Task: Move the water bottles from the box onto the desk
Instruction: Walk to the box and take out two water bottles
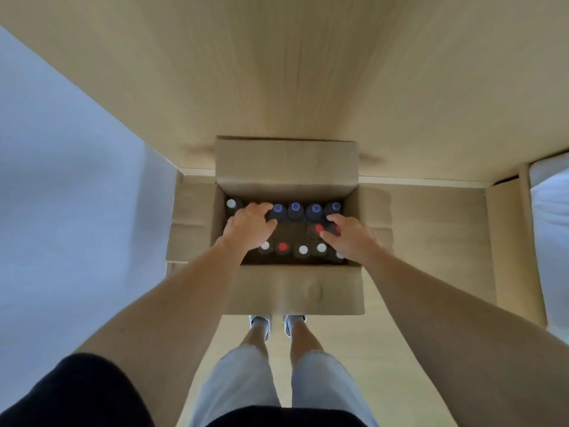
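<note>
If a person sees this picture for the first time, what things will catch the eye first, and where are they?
The eye falls first on the open cardboard box on the floor at the centre, full of upright bottles with blue caps along the far row and white and red caps nearer. Both hands reach into it: the left hand curls over a bottle beside the blue caps, the right hand over the red-capped bottles. The pale wooden desk fills the upper part.

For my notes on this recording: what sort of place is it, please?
Probably a home room or a plain office. A pale wooden desk stands against a white wall, a cardboard box of bottles sits on a light wood floor.
</note>
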Motion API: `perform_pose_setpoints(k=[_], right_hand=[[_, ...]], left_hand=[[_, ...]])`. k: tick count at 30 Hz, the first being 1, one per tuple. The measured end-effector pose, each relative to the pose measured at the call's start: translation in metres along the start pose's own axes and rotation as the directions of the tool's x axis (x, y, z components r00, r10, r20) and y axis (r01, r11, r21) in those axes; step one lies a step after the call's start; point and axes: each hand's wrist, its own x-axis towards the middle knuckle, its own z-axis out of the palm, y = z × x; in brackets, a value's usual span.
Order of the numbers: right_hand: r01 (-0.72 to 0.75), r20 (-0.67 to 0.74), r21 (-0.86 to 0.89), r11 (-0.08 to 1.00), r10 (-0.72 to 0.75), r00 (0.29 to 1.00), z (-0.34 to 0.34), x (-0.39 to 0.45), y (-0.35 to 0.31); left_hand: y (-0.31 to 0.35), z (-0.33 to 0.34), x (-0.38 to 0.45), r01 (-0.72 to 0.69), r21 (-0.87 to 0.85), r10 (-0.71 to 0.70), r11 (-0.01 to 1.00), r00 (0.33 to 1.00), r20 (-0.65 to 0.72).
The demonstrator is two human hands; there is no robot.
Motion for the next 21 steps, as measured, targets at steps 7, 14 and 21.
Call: perform_pose_setpoints(k=[7, 14, 21], right_hand=[[-0.064, 0.015, -0.048, 0.997, 0.064, 0.998, 0.055, 0.06, 0.044], [-0.101, 0.065, -0.101, 0.99, 0.108, 0.992, 0.105, 0.122, 0.084], [-0.051, 0.121, -0.121, 0.991, 0.065, 0.99, 0.147, 0.167, 0.095]], left_hand=[[-0.034, 0.056, 0.061, -0.001, 0.005, 0.001, 1.0, 0.998, 0.068], [-0.075, 0.115, 0.114, 0.026, 0.003, -0.026, 1.0, 0.994, 0.102], [-0.108, 0.159, 0.154, 0.081, 0.076, -0.093, 0.994, 0.982, 0.164]])
